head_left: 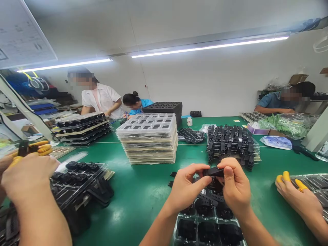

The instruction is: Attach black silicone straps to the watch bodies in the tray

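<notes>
Now, in the head view, the left hand (185, 186) and right hand (235, 186) both pinch one small black part (214, 172) just above the clear tray (208, 227), in front of the stacked trays (148, 138).

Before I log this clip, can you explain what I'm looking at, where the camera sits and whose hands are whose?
There is no machine here. The single picture comes from a camera worn on a person's head, looking down at their own bare hands over a green table. The left hand and right hand together pinch a small black part, above a clear tray of similar black pieces. Further back stand a stack of pale trays and a pile of black parts. The hands with yellow fingertip covers at the far left and far right belong to co-workers.
</notes>
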`<control>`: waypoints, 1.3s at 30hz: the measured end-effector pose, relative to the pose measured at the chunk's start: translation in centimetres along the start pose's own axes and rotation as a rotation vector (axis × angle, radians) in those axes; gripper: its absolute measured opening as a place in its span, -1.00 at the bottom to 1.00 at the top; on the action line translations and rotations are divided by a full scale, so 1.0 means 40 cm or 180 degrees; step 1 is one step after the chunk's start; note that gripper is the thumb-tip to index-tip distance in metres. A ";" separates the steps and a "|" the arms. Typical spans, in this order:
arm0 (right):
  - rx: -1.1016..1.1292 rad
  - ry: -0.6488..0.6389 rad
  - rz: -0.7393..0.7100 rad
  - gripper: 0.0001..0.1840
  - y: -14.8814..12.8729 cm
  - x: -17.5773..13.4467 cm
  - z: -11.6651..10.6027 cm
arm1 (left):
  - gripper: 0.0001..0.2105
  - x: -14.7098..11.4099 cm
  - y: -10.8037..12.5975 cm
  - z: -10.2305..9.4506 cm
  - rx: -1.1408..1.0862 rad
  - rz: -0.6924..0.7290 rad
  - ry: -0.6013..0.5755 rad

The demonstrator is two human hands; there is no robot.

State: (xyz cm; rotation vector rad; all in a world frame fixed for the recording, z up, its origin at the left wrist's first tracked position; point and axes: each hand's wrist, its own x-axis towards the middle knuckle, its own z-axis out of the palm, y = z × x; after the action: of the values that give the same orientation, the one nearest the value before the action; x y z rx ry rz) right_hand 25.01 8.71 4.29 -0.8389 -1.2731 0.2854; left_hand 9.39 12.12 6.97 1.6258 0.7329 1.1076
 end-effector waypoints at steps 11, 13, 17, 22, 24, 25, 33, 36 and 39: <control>-0.0247 -0.0828 -0.0140 -0.84 0.008 0.026 -0.008 | -0.75 -0.002 0.014 -0.010 0.0449 0.0215 0.0019; -0.0187 -0.0847 -0.0087 -0.83 0.009 0.023 0.000 | -0.71 -0.002 0.008 -0.004 0.0284 0.0213 0.0116; 0.0121 -0.0235 0.0370 -0.86 0.019 0.006 0.018 | -0.58 0.001 -0.019 0.025 -0.0513 0.0241 0.0369; 0.0319 -0.0339 0.0279 -0.84 0.025 0.014 0.002 | -0.78 0.004 -0.039 0.043 -0.0535 0.0333 0.0592; 0.0177 -0.0502 0.0102 -0.83 0.024 0.023 -0.010 | -0.79 0.005 -0.040 0.041 -0.0441 0.0410 0.0612; 0.0097 -0.0561 0.0040 -0.83 0.023 0.027 -0.014 | -0.78 0.005 -0.041 0.039 -0.0419 0.0440 0.0620; -0.0059 -0.0508 -0.0029 -0.75 0.036 0.021 0.008 | -0.75 0.013 -0.039 0.027 -0.0247 0.0398 0.0640; 0.0023 -0.0457 0.0147 -0.69 0.032 0.021 0.009 | -0.73 0.012 -0.032 0.031 -0.0374 0.0317 0.0579; 0.0187 -0.0487 0.0348 -0.74 0.021 0.025 -0.002 | -0.72 0.011 -0.027 0.037 -0.0577 0.0253 0.0654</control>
State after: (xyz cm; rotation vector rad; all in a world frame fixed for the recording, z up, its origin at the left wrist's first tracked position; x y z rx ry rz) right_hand 25.62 9.87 4.44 -0.8503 -1.3563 0.4799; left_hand 10.98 12.26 5.97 1.4120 0.6823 1.3728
